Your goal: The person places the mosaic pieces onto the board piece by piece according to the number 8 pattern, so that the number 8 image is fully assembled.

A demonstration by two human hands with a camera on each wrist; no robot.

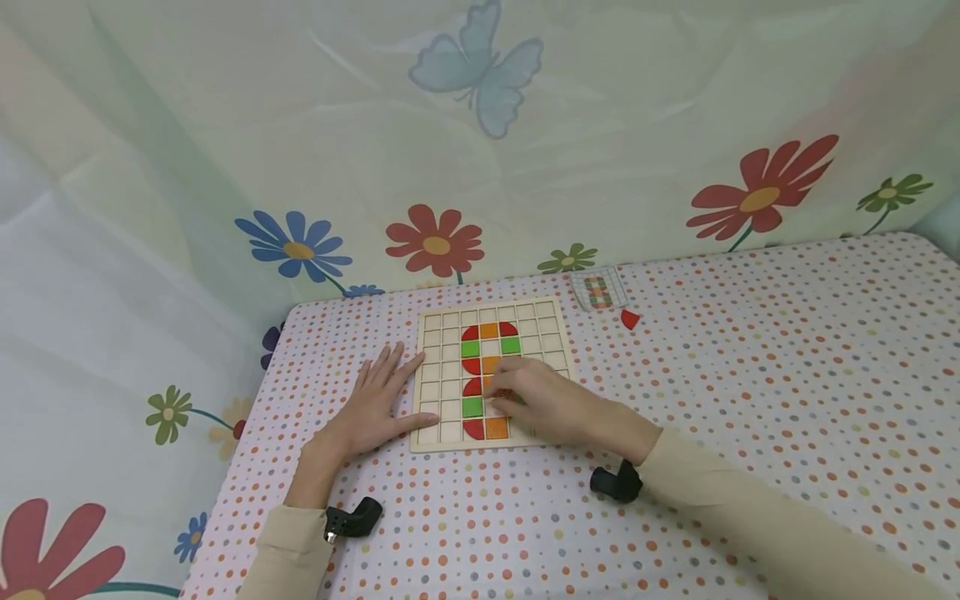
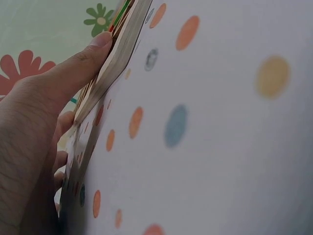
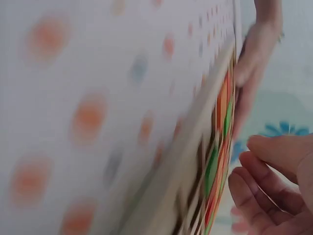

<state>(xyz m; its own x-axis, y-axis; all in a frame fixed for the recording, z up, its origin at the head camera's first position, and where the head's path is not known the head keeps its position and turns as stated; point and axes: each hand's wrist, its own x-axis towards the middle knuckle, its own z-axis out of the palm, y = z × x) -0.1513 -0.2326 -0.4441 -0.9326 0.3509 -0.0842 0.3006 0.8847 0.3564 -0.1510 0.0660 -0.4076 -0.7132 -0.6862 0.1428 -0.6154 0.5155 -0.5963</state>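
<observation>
A light wooden grid board (image 1: 442,387) lies on the table, its middle columns set with flat red, orange and green pieces. My left hand (image 1: 372,410) is spread at the board's left edge, with the thumb over its lower left cells; the left wrist view shows the thumb (image 2: 80,66) on the rim. Above the board's right half is my right hand (image 1: 536,398), fingers bent, covering part of the pattern. In the right wrist view, the fingertips (image 3: 239,188) hover off the pieces and nothing shows between them. Among the set pieces are a green square (image 1: 472,407) and an orange square (image 1: 497,428).
A pattern card (image 1: 598,290) lies beyond the board's upper right corner. Near it is a loose red quarter-circle piece (image 1: 630,319). A dotted cloth (image 1: 750,375) covers the table, and a flowered curtain (image 1: 600,125) hangs behind.
</observation>
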